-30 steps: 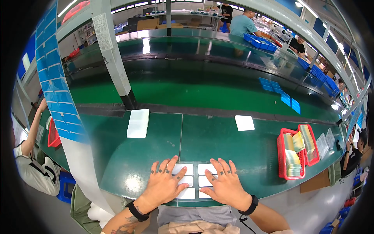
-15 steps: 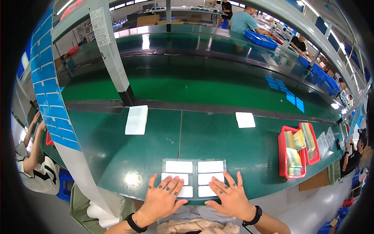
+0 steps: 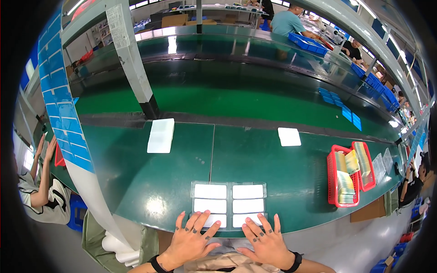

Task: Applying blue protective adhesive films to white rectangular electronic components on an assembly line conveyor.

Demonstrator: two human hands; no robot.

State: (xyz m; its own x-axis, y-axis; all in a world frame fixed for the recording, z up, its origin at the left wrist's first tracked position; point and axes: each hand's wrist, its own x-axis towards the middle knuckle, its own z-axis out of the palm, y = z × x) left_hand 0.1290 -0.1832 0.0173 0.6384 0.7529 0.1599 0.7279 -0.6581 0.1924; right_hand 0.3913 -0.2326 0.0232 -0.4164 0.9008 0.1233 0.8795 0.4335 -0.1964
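Observation:
Two columns of white rectangular cards with clear margins lie side by side at the table's near edge, a left column and a right column, three cards in each. My left hand rests palm down with fingers spread, its fingertips on the lowest card of the left column. Mirroring it, my right hand has its fingers apart and lays its fingertips on the lowest card of the right column. Neither hand grips anything. My fingers cover part of both lowest cards.
Farther back stand a left white stack and a right white stack. Red baskets of yellowish cards sit at right. A blue-printed strip hangs at left beside a metal post. Blue sheets lie on the green belt.
Both hands have slid back toward me, from the middle cards down to the lowest ones. The middle cards now show more fully. The view has shifted slightly.

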